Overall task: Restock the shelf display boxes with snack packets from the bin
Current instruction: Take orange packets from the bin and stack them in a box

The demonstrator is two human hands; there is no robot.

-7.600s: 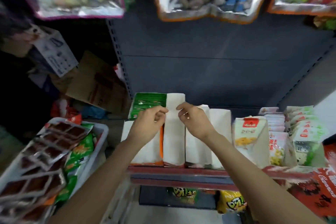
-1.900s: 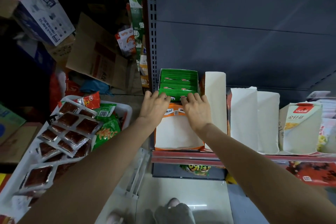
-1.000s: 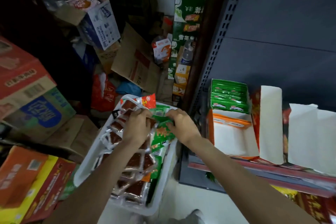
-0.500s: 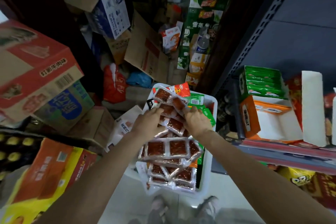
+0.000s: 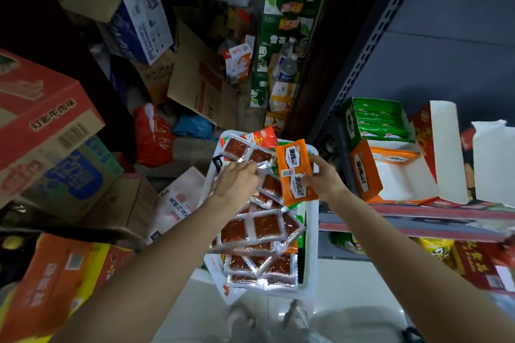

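Bin at 6 o'clock holding snack strips, shelf at 3 o'clock carrying display boxes, cartons at 9 o'clock

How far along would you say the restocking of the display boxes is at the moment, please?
Done: the green display box looks full. In hand: the right hand holds an orange packet above the white bin, while the left hand rests on the clear-wrapped packets. Left: the orange display box looks almost empty.

Shop stockroom (cartons, snack shelf)
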